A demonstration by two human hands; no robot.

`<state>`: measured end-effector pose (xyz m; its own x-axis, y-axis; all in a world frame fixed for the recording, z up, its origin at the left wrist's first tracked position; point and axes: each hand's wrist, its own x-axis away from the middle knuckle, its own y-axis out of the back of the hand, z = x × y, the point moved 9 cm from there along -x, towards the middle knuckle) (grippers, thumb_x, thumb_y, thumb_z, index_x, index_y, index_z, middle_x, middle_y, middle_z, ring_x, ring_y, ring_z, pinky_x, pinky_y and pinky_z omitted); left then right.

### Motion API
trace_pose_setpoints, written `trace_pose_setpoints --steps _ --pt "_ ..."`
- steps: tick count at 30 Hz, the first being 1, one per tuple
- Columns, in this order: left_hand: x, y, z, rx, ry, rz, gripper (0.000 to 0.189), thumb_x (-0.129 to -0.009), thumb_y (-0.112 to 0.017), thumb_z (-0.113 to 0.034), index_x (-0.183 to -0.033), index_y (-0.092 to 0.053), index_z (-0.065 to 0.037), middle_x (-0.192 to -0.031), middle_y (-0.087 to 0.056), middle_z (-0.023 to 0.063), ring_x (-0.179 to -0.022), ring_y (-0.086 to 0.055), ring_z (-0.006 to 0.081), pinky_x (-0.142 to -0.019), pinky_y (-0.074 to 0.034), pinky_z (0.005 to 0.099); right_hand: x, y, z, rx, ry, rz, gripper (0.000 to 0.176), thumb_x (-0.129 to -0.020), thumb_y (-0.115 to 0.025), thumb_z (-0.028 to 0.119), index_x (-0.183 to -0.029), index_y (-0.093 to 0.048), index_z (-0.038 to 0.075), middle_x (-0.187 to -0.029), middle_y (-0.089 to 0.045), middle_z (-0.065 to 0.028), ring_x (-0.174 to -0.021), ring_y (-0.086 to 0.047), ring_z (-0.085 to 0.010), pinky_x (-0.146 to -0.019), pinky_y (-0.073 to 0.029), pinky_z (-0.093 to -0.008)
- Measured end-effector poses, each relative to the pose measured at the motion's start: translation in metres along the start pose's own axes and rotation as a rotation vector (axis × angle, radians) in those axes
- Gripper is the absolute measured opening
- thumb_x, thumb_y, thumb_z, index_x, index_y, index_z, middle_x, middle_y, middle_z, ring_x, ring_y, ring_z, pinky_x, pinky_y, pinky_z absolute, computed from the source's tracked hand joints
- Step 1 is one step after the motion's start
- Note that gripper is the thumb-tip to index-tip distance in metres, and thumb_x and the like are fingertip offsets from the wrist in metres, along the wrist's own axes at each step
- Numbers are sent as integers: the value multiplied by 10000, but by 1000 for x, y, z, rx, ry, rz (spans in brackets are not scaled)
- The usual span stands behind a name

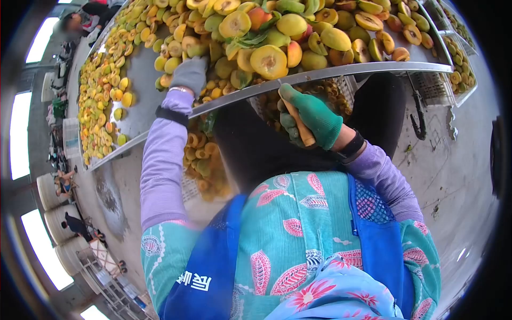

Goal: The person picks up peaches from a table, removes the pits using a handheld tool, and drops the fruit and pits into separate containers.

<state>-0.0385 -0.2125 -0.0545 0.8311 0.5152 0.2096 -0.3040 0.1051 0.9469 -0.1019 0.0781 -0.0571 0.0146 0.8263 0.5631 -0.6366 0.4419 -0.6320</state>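
My left hand point(191, 75), in a grey glove, reaches over the metal table's edge into the heap of yellow peaches point(269, 62). Its fingers are mostly hidden against the fruit, and I cannot tell if they grip a piece. In front of the table edge, my right hand point(313, 116), in a green glove, is closed around the wooden handle point(298, 119) of a slim tool. Only a short bit of metal shows at the tool's far end, by the table rim. Many peaches around my left hand are cut in half; others are whole, some with green leaves.
The metal table point(143, 80) has a raised rim, with more halves spread on its left. Crates point(426, 88) of fruit stand at the right. Below the rim, between my legs, lie more pieces point(205, 160). A person point(80, 226) and large tubs point(53, 189) are far left.
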Motion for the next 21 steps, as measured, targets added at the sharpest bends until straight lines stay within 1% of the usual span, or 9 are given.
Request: trace_pose_setpoints --steps 3,5,7,10,13,16,17,18,21 --pt "15 12 5 76 -22 -94 353 -795 -568 -140 -1138 -633 -88 -997 -654 208 -965 -616 372 -827 -504 447 -2 -1 6 39 114 -58 435 -939 -510 535 -901 -544 103 -614 -493 12 -469 -469 -98 -412 -387 -242" --pt "47 40 -8 711 117 -72 360 -807 -589 -132 -1152 -610 -33 -1017 -653 216 -954 -630 355 -827 -518 422 0 -19 18 171 182 -47 371 -944 -527 479 -929 -561 109 -629 -491 20 -494 -466 -73 -439 -396 -234" --pt "79 48 -12 1315 143 -237 349 -821 -599 -128 -1153 -601 -21 -1017 -659 199 -935 -646 319 -809 -535 397 -11 -31 35 406 422 -117 412 -929 -557 467 -948 -551 56 -687 -582 -96 -565 -571 -226 -533 -470 -344" --pt "89 27 -37 1360 153 -245 325 -834 -604 -82 -1154 -589 -26 -1057 -650 162 -945 -648 258 -803 -546 359 -19 -53 58 810 882 -258 419 -900 -605 417 -954 -522 11 -815 -620 -252 -740 -607 -434 -688 -483 -484" --pt "93 37 -82 1281 38 -326 346 -834 -622 -42 -1176 -567 -28 -1096 -640 140 -964 -648 215 -800 -554 333 -30 -40 62 582 822 -265 427 -901 -607 428 -977 -521 16 -776 -626 -198 -651 -622 -342 -592 -503 -433" --pt "104 95 -116 896 -196 -646 411 -839 -645 -40 -1232 -528 -24 -1109 -640 145 -971 -651 209 -786 -557 324 -37 -31 50 451 449 -104 421 -912 -593 435 -1010 -509 34 -717 -591 -94 -545 -586 -172 -401 -442 -327" --pt "95 84 -112 1195 -114 -547 365 -888 -596 -120 -1233 -529 -23 -1081 -650 132 -918 -655 205 -749 -554 309 -36 -28 45 466 368 -71 417 -915 -590 433 -1016 -507 37 -701 -579 -72 -531 -574 -141 -371 -425 -307" --pt "89 71 -108 1542 -8 -480 348 -938 -547 -200 -1235 -529 -21 -1054 -660 120 -866 -658 200 -711 -551 294 -33 -24 42 610 383 -80 390 -927 -580 406 -1008 -505 32 -703 -613 -116 -561 -620 -233 -424 -464 -375" --pt "81 41 -117 2344 238 -197 434 -1022 -409 -378 -1217 -549 -16 -1006 -677 92 -765 -661 191 -639 -536 262 22 -38 58 1091 941 -223 344 -938 -566 373 -989 -502 39 -718 -633 -183 -616 -640 -351 -506 -489 -455"
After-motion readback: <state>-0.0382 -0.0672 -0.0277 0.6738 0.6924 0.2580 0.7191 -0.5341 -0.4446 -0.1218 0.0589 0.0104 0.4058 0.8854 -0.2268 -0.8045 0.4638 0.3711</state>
